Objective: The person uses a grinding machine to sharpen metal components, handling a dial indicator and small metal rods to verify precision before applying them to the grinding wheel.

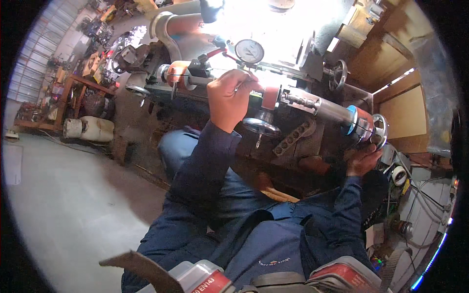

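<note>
our left hand [228, 100] is closed in a fist around a thin metal rod [243, 86] held against the machine [293, 105], just below the round dial gauge [249, 51] and above a small handwheel [262, 127]. our right hand [362, 160] cups the underside of the larger handwheel [380, 131] at the machine's right end, fingers curled on its rim. a steel cylinder [336, 110] with a blue and orange band lies between our hands. a white jerrycan [90, 129] rests on the floor [63, 200], well apart.

I see a red label with white lettering [211, 284] at my lower edge, another red-banded label [342, 273] to its right, a brown cardboard flap [141, 267] lower left
</note>
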Demonstrator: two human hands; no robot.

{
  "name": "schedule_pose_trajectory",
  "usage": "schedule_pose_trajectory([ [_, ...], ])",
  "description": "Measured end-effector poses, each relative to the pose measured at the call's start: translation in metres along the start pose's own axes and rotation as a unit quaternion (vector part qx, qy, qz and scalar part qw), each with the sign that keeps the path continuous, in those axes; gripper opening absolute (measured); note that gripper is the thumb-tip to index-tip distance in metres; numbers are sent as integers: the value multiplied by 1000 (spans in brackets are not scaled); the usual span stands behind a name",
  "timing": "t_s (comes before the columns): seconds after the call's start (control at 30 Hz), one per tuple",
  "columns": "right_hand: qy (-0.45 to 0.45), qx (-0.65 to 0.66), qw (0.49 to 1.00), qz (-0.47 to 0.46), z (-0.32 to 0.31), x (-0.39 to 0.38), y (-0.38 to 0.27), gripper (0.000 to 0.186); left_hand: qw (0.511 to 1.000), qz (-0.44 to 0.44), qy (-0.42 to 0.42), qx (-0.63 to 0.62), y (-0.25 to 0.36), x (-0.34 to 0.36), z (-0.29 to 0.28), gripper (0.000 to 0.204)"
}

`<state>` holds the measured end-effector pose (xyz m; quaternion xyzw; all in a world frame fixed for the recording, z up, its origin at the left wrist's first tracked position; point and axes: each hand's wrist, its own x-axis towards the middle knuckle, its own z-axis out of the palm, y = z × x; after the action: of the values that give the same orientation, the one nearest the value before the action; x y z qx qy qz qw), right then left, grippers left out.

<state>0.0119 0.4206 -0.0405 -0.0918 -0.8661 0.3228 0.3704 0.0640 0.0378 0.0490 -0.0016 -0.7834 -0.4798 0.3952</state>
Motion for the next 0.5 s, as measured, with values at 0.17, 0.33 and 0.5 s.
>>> schedule_pose_trajectory([
  [0.17, 79, 21, 977, -198, -11, 38, -14, 50, 999, 12, -42, 6, 6, 6, -4, 5],
  [0.33, -28, 5, 989, -148, -10, 113, -46, 47, 995, 36, -88, 2, 7, 6, -9, 10],
  [0.5, -235, 0, 971, -45, -4, 123, -53, 43, 994, 111, 15, 19, 10, -3, 2, 23],
])
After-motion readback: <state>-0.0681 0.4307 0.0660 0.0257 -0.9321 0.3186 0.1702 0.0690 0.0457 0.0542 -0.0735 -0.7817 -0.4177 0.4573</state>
